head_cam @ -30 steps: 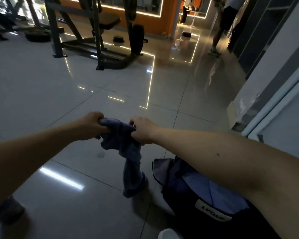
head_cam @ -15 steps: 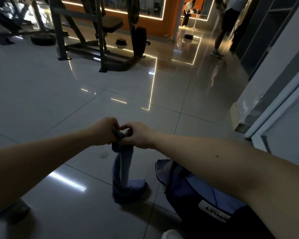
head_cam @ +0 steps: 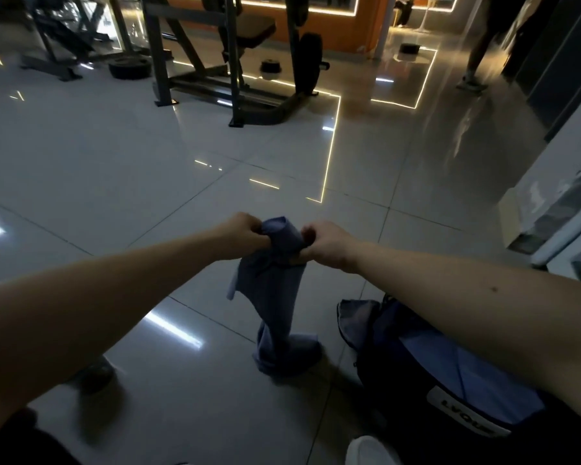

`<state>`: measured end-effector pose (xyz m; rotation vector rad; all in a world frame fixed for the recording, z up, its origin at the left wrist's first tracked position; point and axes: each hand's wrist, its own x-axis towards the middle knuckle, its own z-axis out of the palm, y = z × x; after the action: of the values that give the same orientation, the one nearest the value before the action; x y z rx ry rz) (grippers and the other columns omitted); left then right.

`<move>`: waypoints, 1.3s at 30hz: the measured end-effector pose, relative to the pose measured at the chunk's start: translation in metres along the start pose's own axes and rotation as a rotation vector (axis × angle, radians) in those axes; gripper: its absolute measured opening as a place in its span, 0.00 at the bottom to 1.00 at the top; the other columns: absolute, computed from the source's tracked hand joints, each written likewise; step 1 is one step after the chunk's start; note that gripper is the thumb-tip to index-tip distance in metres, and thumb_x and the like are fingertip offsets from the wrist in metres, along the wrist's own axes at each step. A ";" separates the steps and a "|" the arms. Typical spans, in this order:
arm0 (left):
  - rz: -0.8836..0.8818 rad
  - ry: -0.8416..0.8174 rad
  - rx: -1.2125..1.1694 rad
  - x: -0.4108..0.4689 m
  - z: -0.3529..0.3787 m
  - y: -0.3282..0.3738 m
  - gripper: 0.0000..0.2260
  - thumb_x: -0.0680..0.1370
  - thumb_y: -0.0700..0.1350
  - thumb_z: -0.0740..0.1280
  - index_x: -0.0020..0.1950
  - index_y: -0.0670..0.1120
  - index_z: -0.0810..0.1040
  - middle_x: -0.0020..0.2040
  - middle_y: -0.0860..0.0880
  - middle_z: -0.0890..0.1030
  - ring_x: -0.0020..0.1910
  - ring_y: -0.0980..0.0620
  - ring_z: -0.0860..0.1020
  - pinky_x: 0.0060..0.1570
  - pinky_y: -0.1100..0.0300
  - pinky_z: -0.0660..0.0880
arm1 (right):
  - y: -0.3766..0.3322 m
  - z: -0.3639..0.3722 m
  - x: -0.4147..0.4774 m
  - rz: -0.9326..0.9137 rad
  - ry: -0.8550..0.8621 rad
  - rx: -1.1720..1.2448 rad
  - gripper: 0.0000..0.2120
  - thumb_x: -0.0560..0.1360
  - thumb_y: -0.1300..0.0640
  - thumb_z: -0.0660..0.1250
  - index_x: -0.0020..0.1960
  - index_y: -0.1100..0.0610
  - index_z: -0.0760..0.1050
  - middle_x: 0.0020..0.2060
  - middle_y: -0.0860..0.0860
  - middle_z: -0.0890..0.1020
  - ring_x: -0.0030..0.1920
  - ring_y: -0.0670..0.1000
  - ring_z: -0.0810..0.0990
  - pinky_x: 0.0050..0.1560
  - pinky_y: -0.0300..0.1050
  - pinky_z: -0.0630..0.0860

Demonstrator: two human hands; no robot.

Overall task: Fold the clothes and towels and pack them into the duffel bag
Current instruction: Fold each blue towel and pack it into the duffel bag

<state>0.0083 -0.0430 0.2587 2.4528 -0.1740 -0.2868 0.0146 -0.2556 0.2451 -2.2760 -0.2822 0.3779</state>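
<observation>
The blue cloth [head_cam: 275, 297] hangs between the two hands in the middle of the view, out over the tiled floor [head_cam: 148, 182]. Its lower end lies crumpled on a tile just left of the duffel bag [head_cam: 388, 367]. The left hand [head_cam: 245, 234] grips the cloth's top edge in a curled fist. The right hand [head_cam: 326, 245] clamps the other side, thumb on top. A bunched roll of fabric stands up between the fists.

Half a second ago the knuckles were touching and the cloth dropped as a narrow rope. Now the hands sit a little apart and the fabric below them has spread wider, with a loose flap on its left. The bottom end rests on the floor as it did then.

The bag stands open at the lower right with lighter blue fabric inside. The right forearm crosses its far part, and its label is too blurred to read.

A white rounded shape [head_cam: 366, 451] is cut off by the bottom edge, and a dark lump [head_cam: 96, 374] under the left arm is too dim to identify. Well beyond stand a weight rack [head_cam: 235, 62] and a plate [head_cam: 130, 67]. A standing person's legs [head_cam: 480, 52] are cropped at the top right.
</observation>
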 end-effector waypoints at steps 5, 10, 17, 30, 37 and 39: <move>0.076 0.005 0.011 0.002 0.005 0.005 0.07 0.77 0.44 0.67 0.49 0.41 0.79 0.42 0.44 0.81 0.43 0.44 0.78 0.45 0.52 0.76 | -0.010 0.004 0.001 -0.002 -0.143 0.511 0.23 0.69 0.69 0.75 0.62 0.61 0.73 0.52 0.56 0.80 0.54 0.56 0.81 0.53 0.47 0.79; 0.104 0.052 0.015 0.000 0.005 0.005 0.08 0.80 0.47 0.67 0.44 0.44 0.76 0.36 0.50 0.74 0.36 0.52 0.71 0.34 0.59 0.67 | -0.012 0.000 0.006 0.013 -0.164 0.592 0.24 0.70 0.69 0.75 0.64 0.65 0.74 0.51 0.59 0.80 0.51 0.57 0.81 0.53 0.50 0.80; 0.169 0.122 0.058 0.000 0.002 -0.004 0.14 0.78 0.56 0.69 0.40 0.46 0.78 0.36 0.49 0.77 0.36 0.52 0.74 0.34 0.60 0.68 | -0.013 -0.009 -0.001 0.098 -0.138 0.651 0.22 0.70 0.65 0.77 0.62 0.65 0.75 0.54 0.63 0.83 0.51 0.58 0.84 0.46 0.46 0.81; 0.072 -0.037 0.219 -0.006 -0.031 -0.059 0.03 0.77 0.45 0.71 0.43 0.50 0.80 0.40 0.50 0.80 0.40 0.51 0.76 0.38 0.62 0.71 | 0.005 -0.042 0.003 0.175 -0.137 0.600 0.17 0.73 0.60 0.75 0.59 0.63 0.75 0.51 0.61 0.84 0.46 0.57 0.85 0.45 0.47 0.83; 0.070 0.149 0.014 -0.014 -0.063 -0.070 0.09 0.80 0.45 0.69 0.46 0.42 0.84 0.40 0.44 0.83 0.37 0.52 0.78 0.40 0.62 0.73 | 0.022 -0.070 0.011 0.193 -0.168 0.373 0.13 0.72 0.68 0.73 0.52 0.58 0.73 0.55 0.60 0.78 0.57 0.59 0.79 0.62 0.54 0.78; 0.060 0.241 -0.118 -0.015 -0.071 -0.062 0.10 0.81 0.45 0.67 0.47 0.39 0.83 0.40 0.40 0.81 0.38 0.50 0.75 0.42 0.57 0.73 | 0.015 -0.079 0.007 0.184 -0.153 0.317 0.13 0.72 0.65 0.75 0.52 0.59 0.75 0.55 0.60 0.79 0.58 0.59 0.79 0.62 0.55 0.78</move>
<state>0.0141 0.0505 0.2761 2.3371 -0.1220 0.0252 0.0505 -0.3170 0.2828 -1.9689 -0.0814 0.6461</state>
